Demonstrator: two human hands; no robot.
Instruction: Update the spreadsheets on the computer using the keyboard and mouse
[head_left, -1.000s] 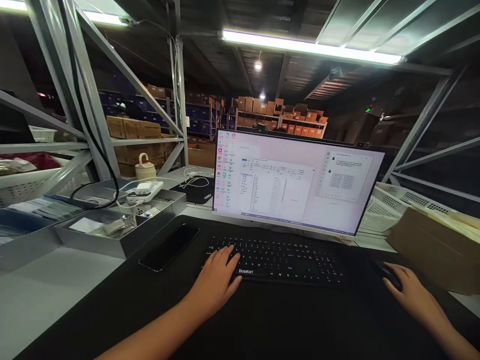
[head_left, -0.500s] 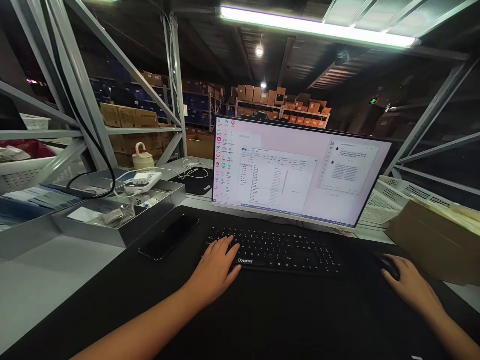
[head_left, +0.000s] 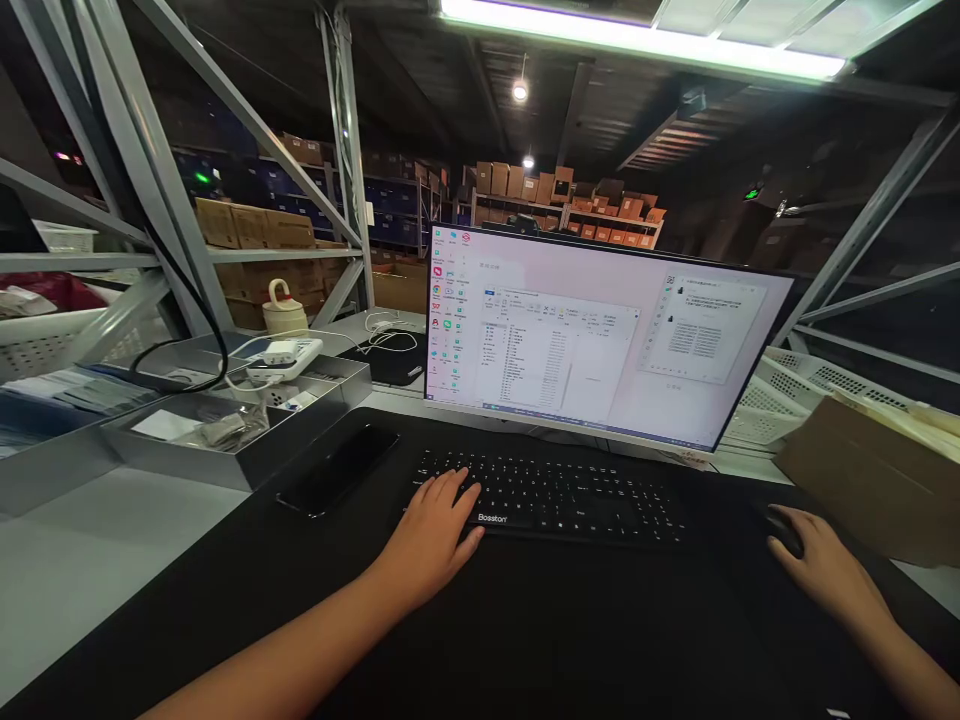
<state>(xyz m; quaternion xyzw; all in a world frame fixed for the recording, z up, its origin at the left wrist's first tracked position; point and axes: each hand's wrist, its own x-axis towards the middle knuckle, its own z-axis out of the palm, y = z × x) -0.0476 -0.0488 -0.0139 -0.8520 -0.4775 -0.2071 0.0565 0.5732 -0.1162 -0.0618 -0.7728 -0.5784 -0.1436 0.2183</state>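
My left hand (head_left: pixel 431 530) rests on the left end of a black keyboard (head_left: pixel 570 500), fingers stretched over the keys and thumb near the front edge. At the right, my right hand (head_left: pixel 825 560) is wrapped over a black computer mouse (head_left: pixel 784 530), which shows only in part beneath the fingers. Behind the keyboard stands a monitor (head_left: pixel 570 350) with a file window and a chat window on its screen. A dark phone (head_left: pixel 341 470) lies flat to the left of the keyboard. All of these but the monitor are on a black desk mat (head_left: pixel 525 620).
Grey trays (head_left: pixel 247 455) with small items and a white power strip (head_left: pixel 285 360) stand at the left, near a cream bottle (head_left: pixel 283 310). At the right are a cardboard box (head_left: pixel 870 480) and white perforated baskets (head_left: pixel 765 400). Metal frame posts (head_left: pixel 352 160) flank the desk.
The view has shifted slightly. On the screen, the list in the file window has scrolled and its scroll bar sits lower. Both hands keep their places on the keyboard and mouse.
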